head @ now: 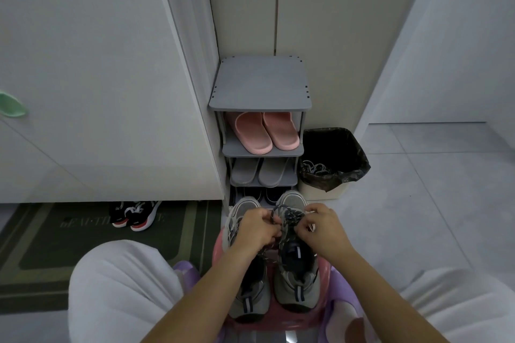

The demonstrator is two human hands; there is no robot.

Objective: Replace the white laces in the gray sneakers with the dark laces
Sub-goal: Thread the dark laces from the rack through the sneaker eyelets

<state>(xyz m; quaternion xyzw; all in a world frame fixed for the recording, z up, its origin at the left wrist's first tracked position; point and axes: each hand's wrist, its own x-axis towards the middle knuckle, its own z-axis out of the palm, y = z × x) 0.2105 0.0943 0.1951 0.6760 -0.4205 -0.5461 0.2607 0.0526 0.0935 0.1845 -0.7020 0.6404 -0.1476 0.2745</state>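
Two hands, left hand (257, 228) and right hand (324, 230), pinch the dark lace (289, 216) on the gray sneaker (296, 281), limp, light stuff, probably best held near the tips.

Gray low-top sneakers (296, 284): matt mesh cloth with smooth panels. Dark speckled braided cord laces (291, 217): woven, rough. Pink moulded stool (274, 324): glossy plastic. Pink slide slippers (267, 131): matt, smooth, foam-like. Black bin liner (354, 145): crinkled glossy film. Pale floor tiles (432, 175): smooth, slight sheen.
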